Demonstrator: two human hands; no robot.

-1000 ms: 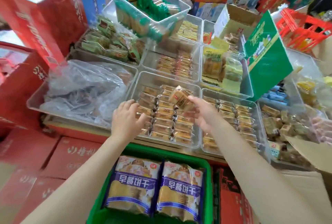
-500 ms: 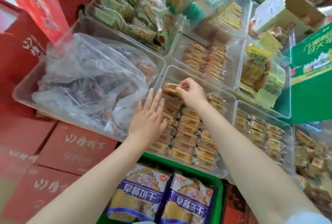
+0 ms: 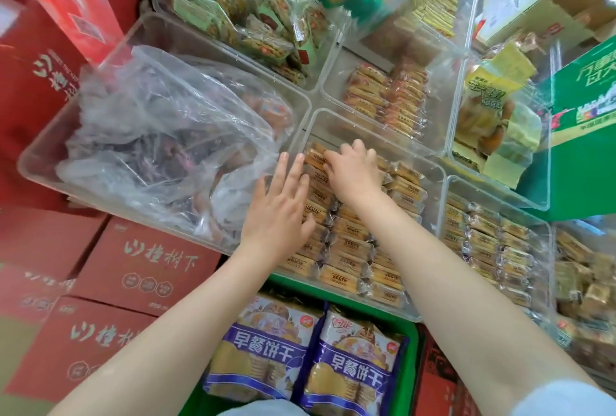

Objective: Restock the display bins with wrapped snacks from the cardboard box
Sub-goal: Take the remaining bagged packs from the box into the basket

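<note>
Clear plastic display bin [image 3: 430, 178], rows of orange-wrapped snacks filling it from near edge toward far left corner. Right hand [image 3: 355, 172] at that far left corner, fingers curled down onto one wrapped snack [image 3: 315, 158], pressing it into the top of the left row; grip or mere press, cannot tell. Left hand [image 3: 281, 212] flat, fingers straight and spread, resting on the left row just beside the bin's left wall, holding nothing. Crumpled clear plastic bag [image 3: 160, 135] in the neighbouring bin to the left. Purple biscuit packs [image 3: 350, 369] in a green crate [image 3: 411, 349] below the near edge. Red cartons [image 3: 146, 269] at lower left.
</note>
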